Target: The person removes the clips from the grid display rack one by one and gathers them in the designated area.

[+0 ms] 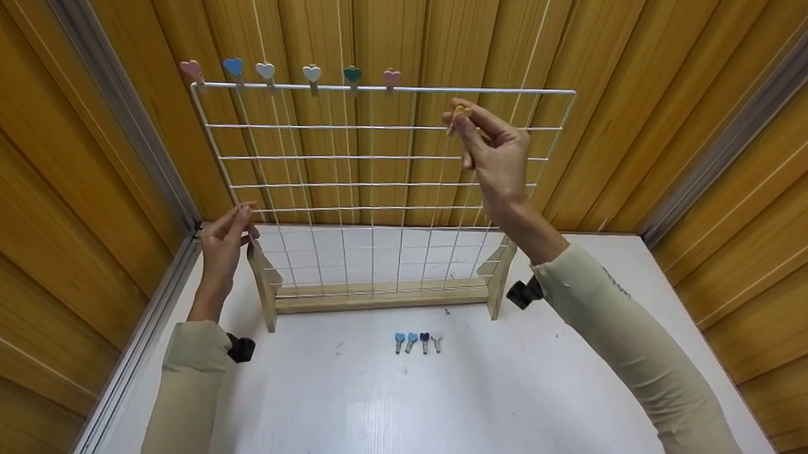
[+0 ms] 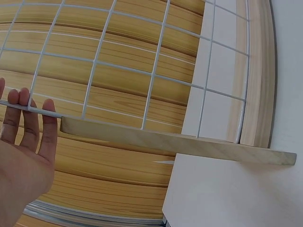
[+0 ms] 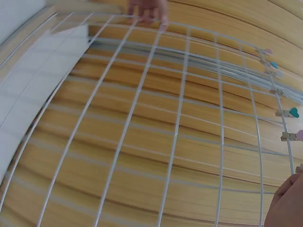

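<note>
A white wire grid (image 1: 339,155) stands upright in a wooden base (image 1: 381,303). My left hand (image 1: 223,237) grips the grid's left side wire just above the wooden upright; in the left wrist view the fingers (image 2: 31,127) of that hand curl over the wire. Between thumb and fingertips, my right hand (image 1: 500,156) pinches a small clothespin with a yellow heart (image 1: 462,111), just below the top wire toward the right. Most of this clothespin is hidden by the fingers. Along the left part of the top wire sit several heart clothespins, among them a green one (image 1: 352,74) and a pink one (image 1: 392,78).
On the white table (image 1: 370,414), in front of the base, lie several more heart clothespins in a row, including a dark blue one (image 1: 425,342) and a white one (image 1: 437,342). Yellow wood-patterned panels (image 1: 715,164) enclose the back and sides.
</note>
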`<state>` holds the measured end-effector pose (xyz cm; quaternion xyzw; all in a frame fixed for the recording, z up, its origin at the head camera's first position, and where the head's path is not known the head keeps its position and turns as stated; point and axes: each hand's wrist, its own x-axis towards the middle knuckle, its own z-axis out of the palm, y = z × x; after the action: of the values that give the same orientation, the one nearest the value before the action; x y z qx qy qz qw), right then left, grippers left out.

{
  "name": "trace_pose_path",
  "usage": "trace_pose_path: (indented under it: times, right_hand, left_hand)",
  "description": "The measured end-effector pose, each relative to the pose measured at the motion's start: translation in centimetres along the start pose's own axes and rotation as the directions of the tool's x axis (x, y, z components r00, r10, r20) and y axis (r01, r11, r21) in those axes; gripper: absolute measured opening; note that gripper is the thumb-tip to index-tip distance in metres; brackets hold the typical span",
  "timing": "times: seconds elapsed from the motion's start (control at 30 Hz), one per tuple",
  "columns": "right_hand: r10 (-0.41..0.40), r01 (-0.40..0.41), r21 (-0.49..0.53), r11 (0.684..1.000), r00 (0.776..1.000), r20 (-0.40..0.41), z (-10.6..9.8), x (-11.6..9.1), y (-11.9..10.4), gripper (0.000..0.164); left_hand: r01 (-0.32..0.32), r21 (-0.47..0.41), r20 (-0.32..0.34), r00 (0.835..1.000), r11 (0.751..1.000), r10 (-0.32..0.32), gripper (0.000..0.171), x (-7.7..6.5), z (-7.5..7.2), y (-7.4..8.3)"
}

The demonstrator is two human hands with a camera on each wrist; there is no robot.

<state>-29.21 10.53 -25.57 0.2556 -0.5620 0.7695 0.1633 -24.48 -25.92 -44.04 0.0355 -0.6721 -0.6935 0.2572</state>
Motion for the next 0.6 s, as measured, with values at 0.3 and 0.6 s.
trace_pose_path:
  times: [0.3, 0.6]
  right_hand:
    - [0.061, -0.029, -0.181, 0.983, 0.983, 0.172, -4.2, -5.1, 0.3, 0.026]
    - [0.156, -0.102, -0.238, 0.966, 0.963, 0.220, -5.8, -8.8, 1.8, 0.028]
  left_hand:
    - [0.031, -0.031, 0.028, 0.999, 0.999, -0.030, 0.030, 0.1, 1.7, 0.1]
    - [0.028, -0.052, 0.040, 0.999, 0.998, -0.026, 0.024, 0.3, 2.2, 0.0]
